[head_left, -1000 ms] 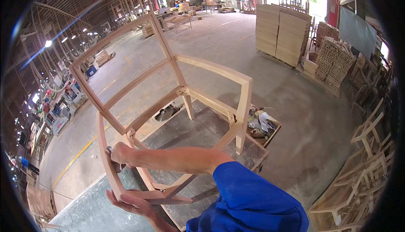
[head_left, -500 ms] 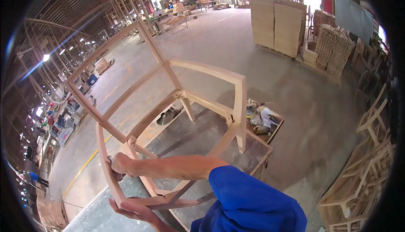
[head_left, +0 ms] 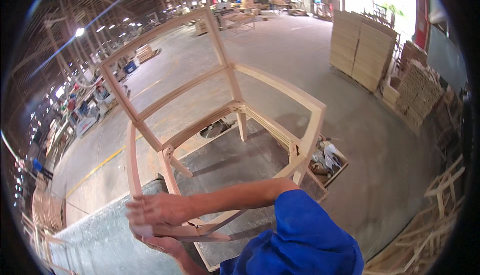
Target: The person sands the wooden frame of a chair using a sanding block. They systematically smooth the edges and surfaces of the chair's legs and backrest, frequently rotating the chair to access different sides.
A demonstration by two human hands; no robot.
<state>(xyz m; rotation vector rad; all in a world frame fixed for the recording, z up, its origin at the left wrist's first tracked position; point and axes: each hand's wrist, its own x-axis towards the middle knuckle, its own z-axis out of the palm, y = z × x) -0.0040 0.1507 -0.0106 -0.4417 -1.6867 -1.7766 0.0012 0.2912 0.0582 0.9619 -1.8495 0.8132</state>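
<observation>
A bare wooden armchair frame (head_left: pixel 231 86) stands in front of me, with an open back and no seat. My right hand (head_left: pixel 159 209) lies across the front part of its left armrest (head_left: pixel 133 160), and my forearm reaches over the frame from the right. Motion smears these fingers, and whatever is under them is hidden. Just below, my left hand (head_left: pixel 167 246) is closed around the front corner of the same armrest from underneath. Part of it is covered by my right hand.
The chair stands on a grey-topped work surface (head_left: pixel 235 162). An open box of tools and cloths (head_left: pixel 327 162) is by its right side. Wooden frames (head_left: pixel 425 225) are piled at lower right; stacked panels (head_left: pixel 362 50) stand farther back. A round dark disc (head_left: pixel 215 129) shows behind the seat rails.
My right hand has slid along the armrest toward its front corner, close to my left hand. The view has turned, so the chair appears farther right.
</observation>
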